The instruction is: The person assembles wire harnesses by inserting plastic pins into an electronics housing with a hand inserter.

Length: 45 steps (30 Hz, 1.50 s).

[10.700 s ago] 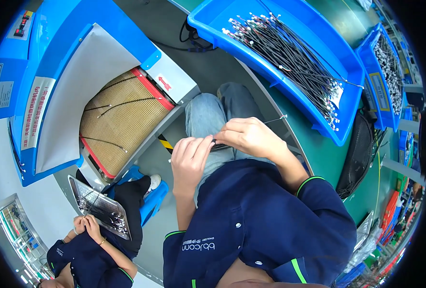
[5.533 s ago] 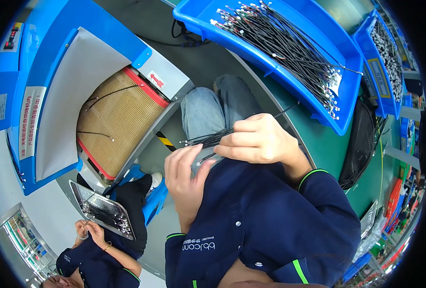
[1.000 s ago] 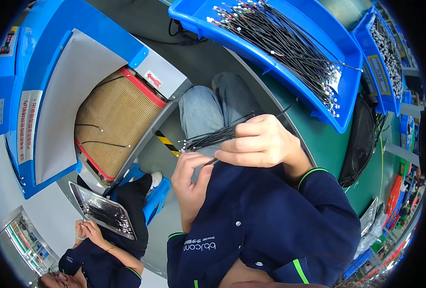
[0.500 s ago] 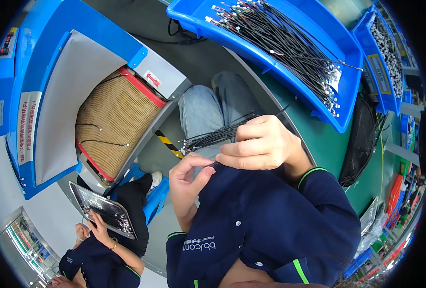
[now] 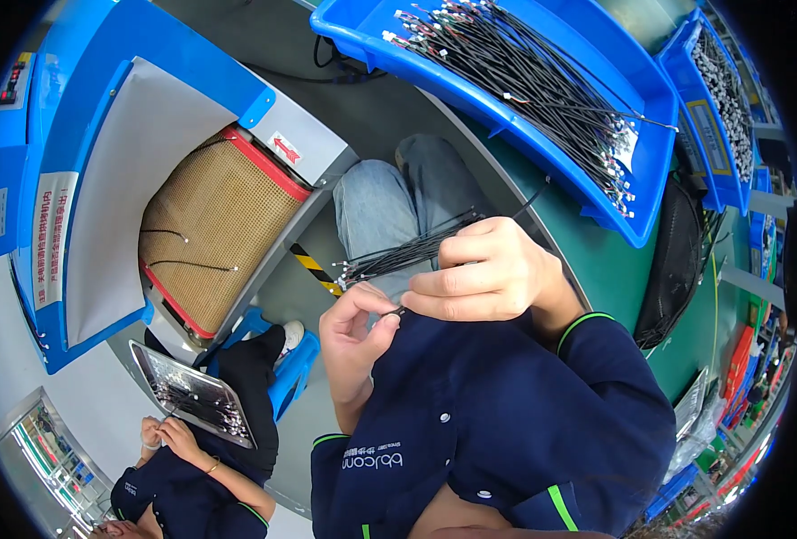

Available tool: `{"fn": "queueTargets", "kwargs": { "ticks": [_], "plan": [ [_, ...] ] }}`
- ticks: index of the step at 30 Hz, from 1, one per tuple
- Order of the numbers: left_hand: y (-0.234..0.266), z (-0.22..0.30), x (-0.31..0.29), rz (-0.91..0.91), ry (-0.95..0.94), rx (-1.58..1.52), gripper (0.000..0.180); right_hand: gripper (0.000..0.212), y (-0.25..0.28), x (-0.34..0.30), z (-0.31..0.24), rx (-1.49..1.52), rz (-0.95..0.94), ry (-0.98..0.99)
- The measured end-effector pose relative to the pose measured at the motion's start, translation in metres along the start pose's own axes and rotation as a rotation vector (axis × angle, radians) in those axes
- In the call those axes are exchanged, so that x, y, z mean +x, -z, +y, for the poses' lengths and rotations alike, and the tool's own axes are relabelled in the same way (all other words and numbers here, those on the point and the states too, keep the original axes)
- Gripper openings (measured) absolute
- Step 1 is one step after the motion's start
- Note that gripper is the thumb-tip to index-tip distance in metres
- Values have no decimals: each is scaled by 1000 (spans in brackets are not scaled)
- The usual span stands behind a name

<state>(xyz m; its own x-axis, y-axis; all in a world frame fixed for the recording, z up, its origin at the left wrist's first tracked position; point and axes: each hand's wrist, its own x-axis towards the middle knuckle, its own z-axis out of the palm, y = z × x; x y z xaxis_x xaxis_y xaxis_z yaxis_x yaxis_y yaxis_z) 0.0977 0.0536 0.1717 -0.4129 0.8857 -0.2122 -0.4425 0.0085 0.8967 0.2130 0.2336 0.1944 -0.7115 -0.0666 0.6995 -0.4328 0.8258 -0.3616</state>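
Note:
My left hand [image 5: 360, 337] pinches the end of a thin black cable [image 5: 401, 311] between thumb and forefinger, in front of my chest. My right hand [image 5: 488, 274] has its fingers curled round the same cable, right beside the left fingertips; most of it is hidden in the hand. Past the right knuckles sticks out a black cable end [image 5: 532, 196], probably of the same piece. A bundle of black cables [image 5: 407, 255] with small white connectors lies across my lap, just beyond both hands.
A blue bin [image 5: 632, 208] full of black cables stands on the green table [image 5: 587, 260], near a black pouch [image 5: 670, 260]. At left, a blue machine [image 5: 210, 63] has a mesh conveyor belt [image 5: 228, 207] carrying several cables. A co-worker [image 5: 192, 481] sits lower left with a metal tray [image 5: 202, 395].
My hands stay nearly in place, shifting slightly at the cable. Cables on the belt have slid a little leftward. The co-worker's hand has drawn back from the tray to meet the other.

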Motion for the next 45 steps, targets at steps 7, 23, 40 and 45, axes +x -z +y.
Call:
{"fn": "queueTargets", "kwargs": {
  "ticks": [7,23,40,45],
  "plan": [
    [-4,-4,0,56,-115,77,11,18,0,3,-3,-17,-24,-11],
    [-3,17,7,203,-582,1016,22,19,1,15,-2,-67,-101,-132],
    [0,3,11,216,-733,1050,21,19,1,11,-4,-130,-125,-108],
    [1,2,11,227,-819,1108,21,16,-7,7,-8,-108,-120,-167]
  ]
}}
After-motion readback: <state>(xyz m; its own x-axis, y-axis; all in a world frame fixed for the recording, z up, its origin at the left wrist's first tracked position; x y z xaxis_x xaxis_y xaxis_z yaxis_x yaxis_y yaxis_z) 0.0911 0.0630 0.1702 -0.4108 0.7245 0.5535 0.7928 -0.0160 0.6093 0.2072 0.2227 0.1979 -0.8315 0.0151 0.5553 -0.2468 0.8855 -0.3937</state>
